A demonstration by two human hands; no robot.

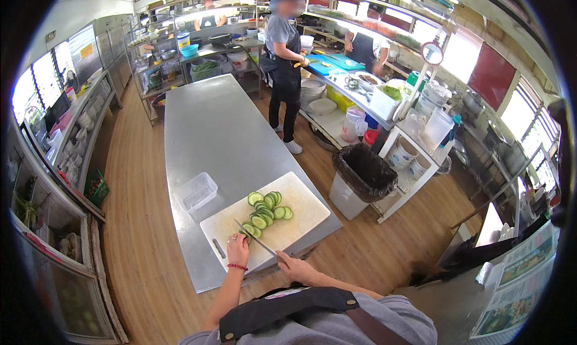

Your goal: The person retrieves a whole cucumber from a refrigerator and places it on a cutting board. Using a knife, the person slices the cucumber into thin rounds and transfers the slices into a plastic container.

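A white plastic cutting board point(302, 200) lies at the near end of the steel table. Several cucumber slices point(263, 209) are spread in overlapping rows across its middle. My left hand point(239, 249), with a red bead bracelet at the wrist, presses on a cucumber piece point(246, 237) at the board's near left; the fingers hide most of that piece. The handle of a kitchen knife point(256, 238) is in my right hand point(295, 268), at the board's near edge. Its blade slants up and left, right beside my left fingertips and the nearest slices.
A clear plastic container point(198, 192) rests on the steel table point(212, 124), left of the board. Beyond the table's right side stands a lined trash bin point(351, 187). A co-worker point(284, 52) stands at the far right counter; two more people are further back. Shelving point(151, 74) stands at the far left.
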